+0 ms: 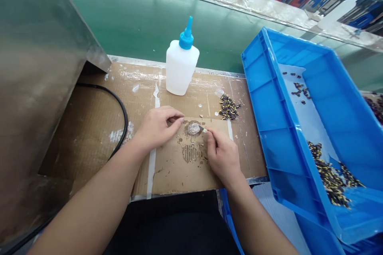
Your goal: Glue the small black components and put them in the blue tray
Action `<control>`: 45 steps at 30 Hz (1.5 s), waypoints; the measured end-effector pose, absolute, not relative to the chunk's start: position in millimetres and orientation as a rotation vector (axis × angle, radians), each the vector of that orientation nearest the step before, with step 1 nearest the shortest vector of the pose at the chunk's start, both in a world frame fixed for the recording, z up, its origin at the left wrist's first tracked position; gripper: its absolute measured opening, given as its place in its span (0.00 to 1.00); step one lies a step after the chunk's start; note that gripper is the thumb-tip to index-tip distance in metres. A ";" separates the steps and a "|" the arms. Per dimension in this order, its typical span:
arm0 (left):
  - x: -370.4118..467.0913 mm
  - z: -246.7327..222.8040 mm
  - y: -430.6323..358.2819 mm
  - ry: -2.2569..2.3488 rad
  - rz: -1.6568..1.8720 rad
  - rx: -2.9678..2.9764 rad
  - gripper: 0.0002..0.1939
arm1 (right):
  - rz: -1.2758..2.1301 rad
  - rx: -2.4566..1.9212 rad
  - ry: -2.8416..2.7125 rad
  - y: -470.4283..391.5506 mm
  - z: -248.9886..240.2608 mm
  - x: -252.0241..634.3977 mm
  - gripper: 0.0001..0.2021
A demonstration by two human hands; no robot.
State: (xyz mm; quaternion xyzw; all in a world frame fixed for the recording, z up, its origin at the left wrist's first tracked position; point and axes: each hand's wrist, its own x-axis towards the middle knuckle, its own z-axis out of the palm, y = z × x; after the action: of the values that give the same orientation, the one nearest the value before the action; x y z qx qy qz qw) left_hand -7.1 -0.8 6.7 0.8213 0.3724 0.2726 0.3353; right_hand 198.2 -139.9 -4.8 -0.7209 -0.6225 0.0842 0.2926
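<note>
My right hand [223, 152] pinches a small thin piece with a dark pointed tip [201, 128] and a pale part at the fingertips. Its tip touches or hovers at the edge of a clear, glossy blob [193, 129] on a cardboard sheet [170, 171]. Left of the blob is my left hand [161, 125], its thumb and forefinger tips close together; anything between them is too small to make out. Below the blob, the cardboard is worn through to its ridges [189, 153]. A pile of small dark-and-yellow parts [229, 107] lies beyond my right hand.
A white squeeze bottle [181, 67] with a blue nozzle stands behind the hands. At right, a large blue bin [263, 115] holds more dark-and-yellow parts [329, 175]. A black cable [124, 117] curves along the left, beside a metal panel [38, 67]. A green wall [134, 20] borders the back.
</note>
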 end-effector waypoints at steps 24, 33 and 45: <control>-19.5 6.3 -6.2 1.033 0.739 2.231 0.12 | 0.086 -1.915 -1.760 -145.3 -18.1 192.4 0.18; -17.0 -5.3 -3.4 1.040 0.796 2.214 0.11 | 0.124 -1.880 -1.733 -152.0 -30.1 195.4 0.20; -17.0 -6.5 -2.6 1.011 0.766 2.224 0.10 | 0.193 -1.707 -1.489 -159.5 -25.2 195.9 0.17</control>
State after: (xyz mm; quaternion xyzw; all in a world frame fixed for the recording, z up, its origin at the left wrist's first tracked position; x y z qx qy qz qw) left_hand -17.0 -2.6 -6.5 0.8323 0.3783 0.2866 0.2864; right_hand 195.9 -159.5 -25.2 -0.6813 -0.5941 0.0768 0.4207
